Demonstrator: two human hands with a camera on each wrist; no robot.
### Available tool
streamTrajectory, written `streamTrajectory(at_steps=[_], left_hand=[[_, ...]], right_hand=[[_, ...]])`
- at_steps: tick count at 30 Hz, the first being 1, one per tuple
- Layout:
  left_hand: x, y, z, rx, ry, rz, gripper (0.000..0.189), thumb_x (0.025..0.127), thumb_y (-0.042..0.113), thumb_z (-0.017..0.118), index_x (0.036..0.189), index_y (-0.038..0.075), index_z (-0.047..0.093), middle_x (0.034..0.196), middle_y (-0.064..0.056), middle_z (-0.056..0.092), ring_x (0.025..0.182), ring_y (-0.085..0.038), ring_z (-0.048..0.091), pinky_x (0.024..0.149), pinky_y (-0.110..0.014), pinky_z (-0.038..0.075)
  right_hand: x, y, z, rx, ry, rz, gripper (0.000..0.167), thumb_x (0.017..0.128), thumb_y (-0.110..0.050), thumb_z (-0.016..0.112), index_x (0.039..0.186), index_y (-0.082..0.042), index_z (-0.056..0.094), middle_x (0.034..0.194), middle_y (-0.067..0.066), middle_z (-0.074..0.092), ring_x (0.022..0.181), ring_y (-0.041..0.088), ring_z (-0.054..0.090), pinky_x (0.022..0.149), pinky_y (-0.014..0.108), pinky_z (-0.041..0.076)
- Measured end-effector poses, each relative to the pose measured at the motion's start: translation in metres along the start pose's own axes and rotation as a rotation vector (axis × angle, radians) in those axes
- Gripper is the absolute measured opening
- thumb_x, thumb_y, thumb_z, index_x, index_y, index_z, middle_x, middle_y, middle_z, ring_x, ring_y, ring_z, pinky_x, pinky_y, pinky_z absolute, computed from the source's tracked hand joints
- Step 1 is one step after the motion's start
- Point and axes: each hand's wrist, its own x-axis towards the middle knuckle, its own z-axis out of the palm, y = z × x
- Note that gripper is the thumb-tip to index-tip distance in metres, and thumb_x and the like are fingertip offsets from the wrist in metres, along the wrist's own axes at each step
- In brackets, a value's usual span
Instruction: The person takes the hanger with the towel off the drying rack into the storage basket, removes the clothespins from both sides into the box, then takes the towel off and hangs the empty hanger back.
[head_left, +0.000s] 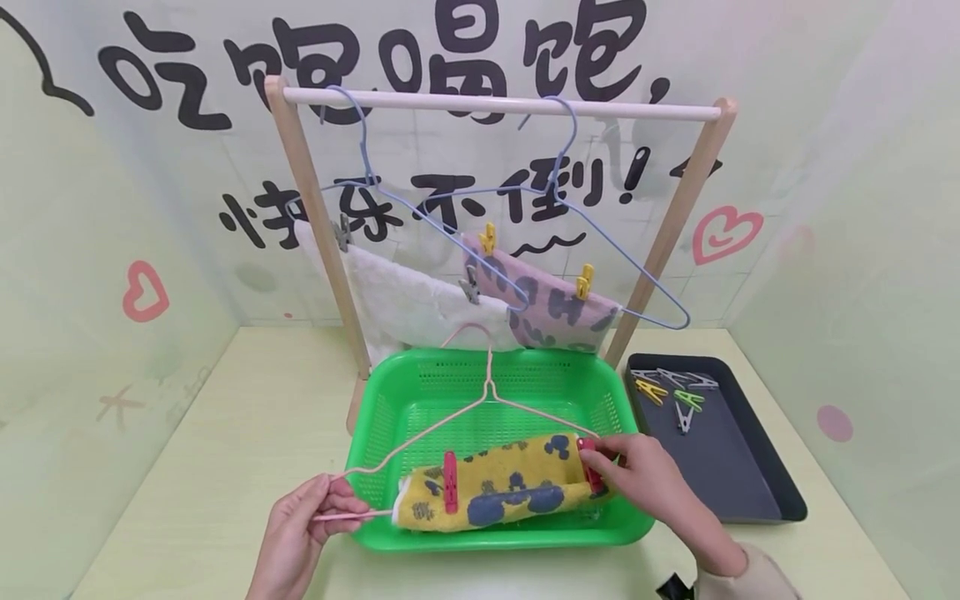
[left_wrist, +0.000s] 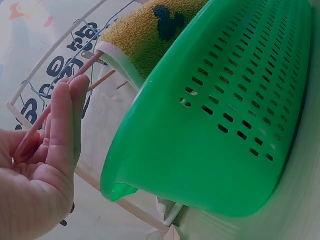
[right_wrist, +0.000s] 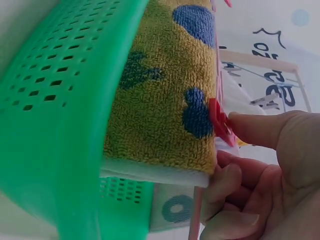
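Observation:
A pink clothes hanger (head_left: 489,388) leans over the green basket, and a yellow towel (head_left: 517,487) with dark blue patterns hangs folded over its lower bar. My left hand (head_left: 303,521) grips the hanger's left corner, its fingers curled around the pink wire. At the towel's right end, my right hand (head_left: 641,475) pinches a red clothespin (right_wrist: 218,120), thumb on the near side and fingers behind. Another red clothespin (head_left: 451,483) is clipped on the towel's left part. The towel's white edge (left_wrist: 117,62) shows beside the wire in the left wrist view.
The green basket (head_left: 495,542) sits beneath the towel. Behind it stands a wooden rack (head_left: 495,103) with two blue hangers, carrying a white towel (head_left: 420,292) with grey clips and a purple towel (head_left: 540,300) with yellow clips. A dark tray (head_left: 731,467) at right holds several clothespins.

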Motion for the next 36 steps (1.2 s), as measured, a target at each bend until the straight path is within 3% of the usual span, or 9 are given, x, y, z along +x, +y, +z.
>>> streamTrajectory(at_steps=[8, 12, 18, 25, 31, 34, 36], left_hand=[[0.001, -0.001, -0.003, -0.042, 0.024, -0.017, 0.047, 0.104, 0.005, 0.018, 0.099, 0.001, 0.064, 0.087, -0.01, 0.071, 0.082, -0.018, 0.07, 0.07, -0.025, 0.057], [0.002, -0.001, -0.004, -0.062, 0.034, -0.025, 0.046, 0.105, 0.006, 0.019, 0.099, 0.001, 0.064, 0.088, -0.01, 0.071, 0.083, -0.018, 0.07, 0.071, -0.025, 0.057], [0.003, -0.002, -0.006, -0.083, 0.028, -0.022, 0.046, 0.104, 0.005, 0.018, 0.101, -0.002, 0.064, 0.089, -0.011, 0.071, 0.084, -0.02, 0.069, 0.072, -0.026, 0.057], [0.004, -0.004, -0.008, -0.092, 0.026, -0.026, 0.046, 0.104, 0.005, 0.018, 0.102, -0.002, 0.064, 0.089, -0.012, 0.071, 0.084, -0.02, 0.069, 0.072, -0.026, 0.057], [0.005, -0.005, -0.01, -0.08, 0.047, -0.04, 0.045, 0.104, 0.005, 0.02, 0.1, -0.001, 0.064, 0.088, -0.011, 0.071, 0.082, -0.019, 0.07, 0.07, -0.025, 0.057], [0.006, -0.005, -0.011, -0.085, 0.049, -0.046, 0.045, 0.104, 0.005, 0.02, 0.099, -0.001, 0.065, 0.087, -0.011, 0.071, 0.081, -0.019, 0.07, 0.07, -0.025, 0.057], [0.006, -0.005, -0.011, -0.093, 0.046, -0.048, 0.045, 0.104, 0.006, 0.02, 0.099, -0.001, 0.065, 0.087, -0.011, 0.071, 0.082, -0.019, 0.07, 0.07, -0.025, 0.057]], right_hand=[[0.003, 0.005, -0.006, 0.301, -0.082, 0.046, 0.025, 0.092, -0.019, 0.061, 0.099, 0.005, 0.067, 0.079, 0.005, 0.065, 0.066, 0.011, 0.052, 0.056, 0.022, 0.046], [0.003, 0.007, -0.007, 0.393, -0.07, 0.046, 0.025, 0.091, -0.015, 0.062, 0.101, 0.008, 0.066, 0.084, 0.011, 0.066, 0.069, 0.01, 0.054, 0.06, 0.023, 0.05], [0.003, 0.007, -0.003, 0.465, 0.049, 0.025, 0.021, 0.088, -0.007, 0.065, 0.1, 0.01, 0.067, 0.09, 0.016, 0.068, 0.073, 0.009, 0.059, 0.061, 0.024, 0.054], [0.001, 0.006, 0.0, 0.541, 0.214, 0.026, 0.02, 0.089, -0.005, 0.064, 0.099, 0.012, 0.066, 0.08, 0.0, 0.069, 0.073, 0.009, 0.061, 0.06, 0.023, 0.053], [-0.001, 0.013, -0.013, 0.61, 0.349, -0.042, 0.015, 0.089, -0.002, 0.061, 0.098, 0.009, 0.067, 0.081, -0.003, 0.07, 0.074, 0.009, 0.063, 0.067, 0.021, 0.054], [-0.003, 0.021, -0.025, 0.602, 0.411, -0.064, 0.012, 0.089, 0.001, 0.061, 0.097, 0.002, 0.069, 0.081, -0.005, 0.069, 0.072, 0.007, 0.063, 0.066, 0.018, 0.054], [-0.005, 0.029, -0.033, 0.527, 0.443, -0.049, 0.011, 0.09, 0.0, 0.061, 0.098, 0.002, 0.069, 0.08, -0.008, 0.068, 0.071, 0.005, 0.061, 0.065, 0.017, 0.053]])
